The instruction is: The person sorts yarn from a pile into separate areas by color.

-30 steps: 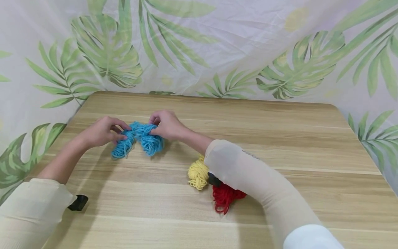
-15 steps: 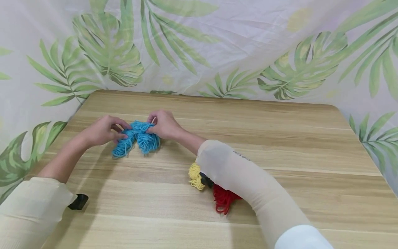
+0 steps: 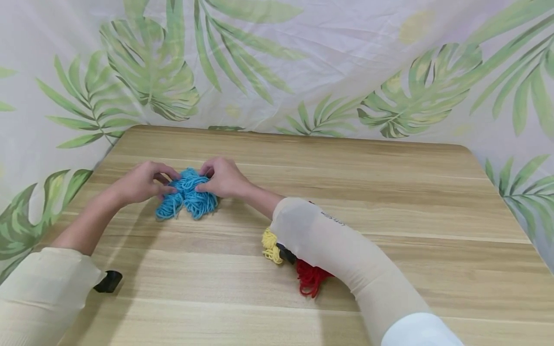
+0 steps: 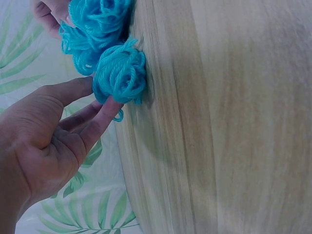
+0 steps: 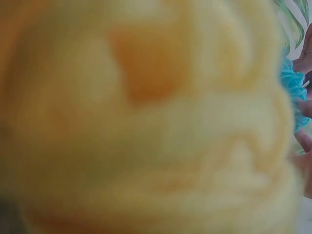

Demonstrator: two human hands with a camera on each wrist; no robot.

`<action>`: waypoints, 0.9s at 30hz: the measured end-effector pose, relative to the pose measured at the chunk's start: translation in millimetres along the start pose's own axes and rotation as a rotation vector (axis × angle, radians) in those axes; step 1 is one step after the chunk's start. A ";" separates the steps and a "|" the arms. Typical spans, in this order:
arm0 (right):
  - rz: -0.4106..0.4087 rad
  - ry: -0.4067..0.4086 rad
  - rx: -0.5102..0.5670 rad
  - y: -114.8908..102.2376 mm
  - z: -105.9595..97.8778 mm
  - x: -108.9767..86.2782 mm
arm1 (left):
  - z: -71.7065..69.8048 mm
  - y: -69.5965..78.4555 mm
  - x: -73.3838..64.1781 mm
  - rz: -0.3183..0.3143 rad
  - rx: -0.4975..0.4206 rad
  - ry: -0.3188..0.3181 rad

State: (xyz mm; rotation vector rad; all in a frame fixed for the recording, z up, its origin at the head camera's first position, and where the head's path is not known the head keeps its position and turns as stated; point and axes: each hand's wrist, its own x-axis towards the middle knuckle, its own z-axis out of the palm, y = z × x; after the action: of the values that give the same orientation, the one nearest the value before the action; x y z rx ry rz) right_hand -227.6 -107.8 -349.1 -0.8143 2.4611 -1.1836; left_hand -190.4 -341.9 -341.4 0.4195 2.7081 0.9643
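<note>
Bright blue yarn lies in bunches on the left side of the table in the head view. My left hand (image 3: 140, 183) pinches the left bunch of blue yarn (image 3: 168, 207) between thumb and fingers. A second blue yarn bunch (image 3: 201, 205) lies right beside it, with my right hand (image 3: 222, 178) pinching it from the right. In the left wrist view, the left thumb and fingertips are on either side of the nearer blue yarn (image 4: 121, 75). Yellow yarn, blurred and very close, fills most of the right wrist view.
Under my right forearm, a yellow yarn bunch (image 3: 270, 246) and a red yarn bunch (image 3: 310, 278) are partly hidden by the sleeve (image 3: 333, 245). A leaf-printed curtain (image 3: 324, 62) hangs behind the wooden table (image 3: 195, 302).
My right hand has moved left, bringing its blue yarn closer against the left bunch. The right sleeve now covers more of the yellow and red yarn. My left hand has stayed in place.
</note>
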 end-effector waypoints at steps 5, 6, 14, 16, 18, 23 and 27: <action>-0.023 -0.014 -0.001 0.4 0.2 0.5 | -0.5 -0.2 0.0 -0.001 0.005 -0.006; -0.023 -0.015 0.001 0.5 0.0 0.3 | -0.4 -0.6 0.0 -0.002 0.006 -0.008; -0.009 -0.022 0.013 0.7 -3.9 -2.8 | 1.0 -1.3 0.7 0.006 0.017 -0.007; -0.007 -0.024 0.013 0.1 -5.2 -3.1 | 1.0 -1.7 0.4 0.011 0.025 -0.004; -0.002 -0.026 0.017 -0.7 -6.6 -3.4 | 1.0 -1.5 0.0 0.017 0.030 -0.001; -0.003 -0.037 0.021 -2.3 -11.3 -5.5 | 0.7 -1.2 -0.6 0.022 0.040 0.001; -0.029 -0.048 0.024 -2.2 -17.5 -8.6 | 0.7 -1.5 -0.6 0.020 0.047 0.002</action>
State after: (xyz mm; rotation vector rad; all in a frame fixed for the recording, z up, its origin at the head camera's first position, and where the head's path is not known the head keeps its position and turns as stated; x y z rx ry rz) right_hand -228.3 -92.9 -336.4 -0.8650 2.3997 -1.1869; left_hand -189.9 -342.9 -342.9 0.4562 2.7379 0.9080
